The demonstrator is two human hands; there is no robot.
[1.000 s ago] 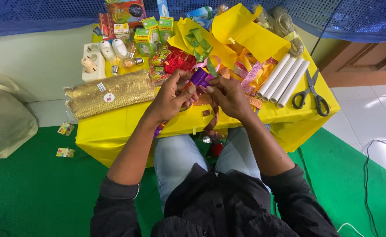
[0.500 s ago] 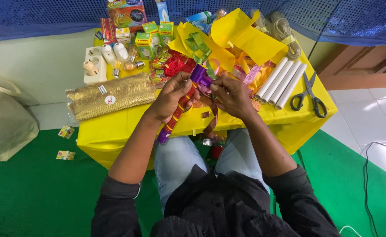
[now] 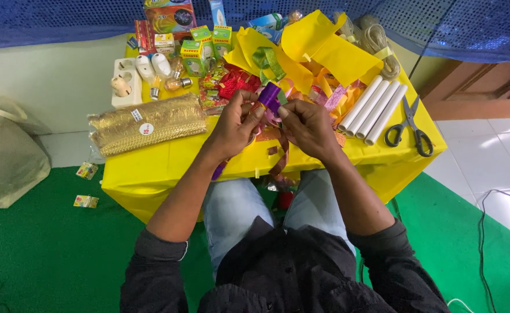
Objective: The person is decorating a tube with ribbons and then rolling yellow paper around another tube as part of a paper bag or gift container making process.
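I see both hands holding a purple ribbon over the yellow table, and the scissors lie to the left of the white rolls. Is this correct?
Not quite. The head view shows the scissors to the right of the white rolls, not the left. The rest holds: the left hand and right hand hold the purple ribbon over the yellow table.

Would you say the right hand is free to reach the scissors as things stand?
Probably not at once: the right hand is pinching the purple ribbon together with the left hand. The scissors lie uncovered on the table to its right, beyond the white rolls.
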